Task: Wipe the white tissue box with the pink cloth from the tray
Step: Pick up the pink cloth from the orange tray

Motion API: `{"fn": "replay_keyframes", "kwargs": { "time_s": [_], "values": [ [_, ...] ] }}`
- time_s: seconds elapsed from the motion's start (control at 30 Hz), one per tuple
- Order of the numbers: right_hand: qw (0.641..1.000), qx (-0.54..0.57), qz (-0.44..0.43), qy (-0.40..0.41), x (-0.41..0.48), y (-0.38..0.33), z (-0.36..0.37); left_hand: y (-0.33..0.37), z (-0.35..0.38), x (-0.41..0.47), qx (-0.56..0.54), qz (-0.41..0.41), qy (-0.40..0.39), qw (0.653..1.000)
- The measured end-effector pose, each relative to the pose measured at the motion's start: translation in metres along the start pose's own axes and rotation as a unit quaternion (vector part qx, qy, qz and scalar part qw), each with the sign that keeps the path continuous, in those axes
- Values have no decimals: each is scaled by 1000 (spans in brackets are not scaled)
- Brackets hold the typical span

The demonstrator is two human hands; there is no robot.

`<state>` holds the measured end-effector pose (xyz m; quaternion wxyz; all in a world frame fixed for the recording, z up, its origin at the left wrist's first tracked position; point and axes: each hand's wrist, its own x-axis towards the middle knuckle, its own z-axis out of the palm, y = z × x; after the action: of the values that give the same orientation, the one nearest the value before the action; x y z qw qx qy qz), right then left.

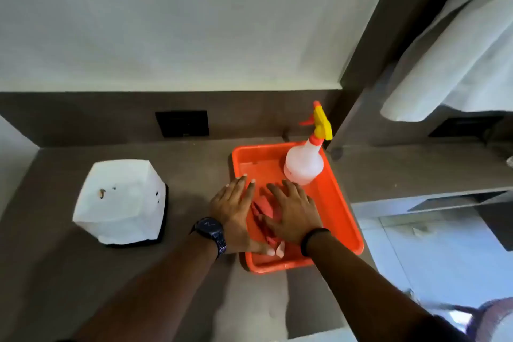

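Note:
The white tissue box (122,201) stands on a dark base at the left of the brown counter. To its right lies an orange tray (340,211). Both hands lie flat in the tray, palms down, fingers spread. My left hand (234,211) rests over the tray's left rim. My right hand (293,209) presses on the pink cloth (263,212), which shows as a strip between the two hands and under them. Neither hand has closed around the cloth. A dark watch sits on the left wrist, a black band on the right.
A translucent spray bottle (304,164) with a yellow and orange trigger stands in the tray's far right corner. A black wall socket (181,123) sits behind the counter. White towels (455,58) hang at the upper right above a lower shelf.

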<state>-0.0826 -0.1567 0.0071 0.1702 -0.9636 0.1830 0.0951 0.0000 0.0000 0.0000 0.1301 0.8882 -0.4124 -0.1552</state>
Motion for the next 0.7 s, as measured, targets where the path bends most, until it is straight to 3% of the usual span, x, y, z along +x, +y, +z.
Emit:
{"fn": "replay_keyframes", "kwargs": {
  "time_s": [0.2, 0.37, 0.43, 0.5, 0.63, 0.7],
  "values": [
    [999, -40, 5, -19, 11, 6, 30, -6, 21, 4, 5, 27, 11, 1000],
    [998, -47, 21, 18, 21, 3, 35, -9, 26, 4, 3, 25, 12, 1000],
    [999, -13, 29, 31, 22, 5, 33, -9, 20, 3, 2, 20, -7, 1000],
    [992, 90, 60, 67, 22, 3, 25, -11, 2, 0, -4, 24, -8, 1000],
    [912, 329, 67, 235, 28, -38, -3, -32, -80, -9, 1, 31, 102, 994],
    [855, 441, 45, 267, 31, -79, -12, -55, -127, -18, 9, 26, 154, 988]
  ]
}}
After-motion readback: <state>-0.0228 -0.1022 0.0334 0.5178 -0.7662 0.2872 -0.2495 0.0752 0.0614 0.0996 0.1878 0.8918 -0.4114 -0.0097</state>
